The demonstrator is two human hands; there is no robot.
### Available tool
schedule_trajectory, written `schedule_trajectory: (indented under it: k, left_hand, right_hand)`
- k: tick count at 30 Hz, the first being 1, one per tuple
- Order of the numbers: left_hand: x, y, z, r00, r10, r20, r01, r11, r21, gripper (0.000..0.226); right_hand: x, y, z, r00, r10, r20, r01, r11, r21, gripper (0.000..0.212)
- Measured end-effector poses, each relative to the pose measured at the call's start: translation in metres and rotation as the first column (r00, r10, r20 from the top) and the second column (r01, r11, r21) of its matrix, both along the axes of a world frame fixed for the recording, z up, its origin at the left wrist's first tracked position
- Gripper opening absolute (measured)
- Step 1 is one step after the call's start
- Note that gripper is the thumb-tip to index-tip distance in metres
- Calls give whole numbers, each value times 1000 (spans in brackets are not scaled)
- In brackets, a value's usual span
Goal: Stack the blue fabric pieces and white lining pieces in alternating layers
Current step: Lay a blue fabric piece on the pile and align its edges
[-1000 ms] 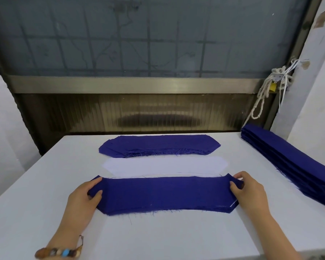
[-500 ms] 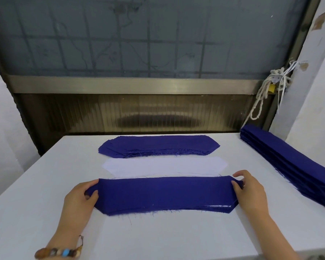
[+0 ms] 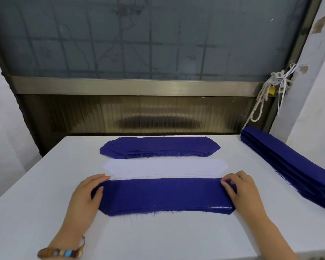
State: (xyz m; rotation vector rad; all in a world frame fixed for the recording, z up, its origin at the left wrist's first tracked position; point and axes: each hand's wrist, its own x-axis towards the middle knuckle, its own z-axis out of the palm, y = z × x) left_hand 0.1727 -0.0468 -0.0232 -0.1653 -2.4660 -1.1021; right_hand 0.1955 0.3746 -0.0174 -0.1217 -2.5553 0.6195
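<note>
Left hand (image 3: pixel 86 196) and right hand (image 3: pixel 246 192) grip the ends of the near blue stack (image 3: pixel 163 196), curled fingers hiding its tips. White lining (image 3: pixel 165 167) partly hidden behind; blue pile (image 3: pixel 289 166) cut off at frame right.

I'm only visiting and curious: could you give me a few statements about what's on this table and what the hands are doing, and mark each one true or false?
1. The left hand and right hand each hold an end of the nearest blue stack. True.
2. The white lining pile lies between that stack and the far blue pile. True.
3. The bead bracelet is on the right wrist. False: it is on the left wrist.
4. The long blue pile at the table's right edge has a white piece on top. False: its top is blue.
</note>
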Motion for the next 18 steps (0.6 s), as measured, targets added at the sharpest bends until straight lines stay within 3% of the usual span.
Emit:
schedule_trajectory:
  k: [3, 5, 18]
  left_hand:
    - [4, 7, 2, 988, -142, 64, 137, 988, 77, 36]
    - [2, 7, -2, 977, -175, 120, 173, 985, 24, 37]
    - [-3, 8, 0, 977, -83, 195, 95, 994, -53, 30]
  right_hand:
    - [0, 0, 0, 994, 100, 51, -98, 994, -41, 10]
    - [-1, 1, 0, 989, 121, 86, -116, 991, -69, 13]
    - [-5, 5, 13, 934, 190, 303, -177, 982, -70, 12]
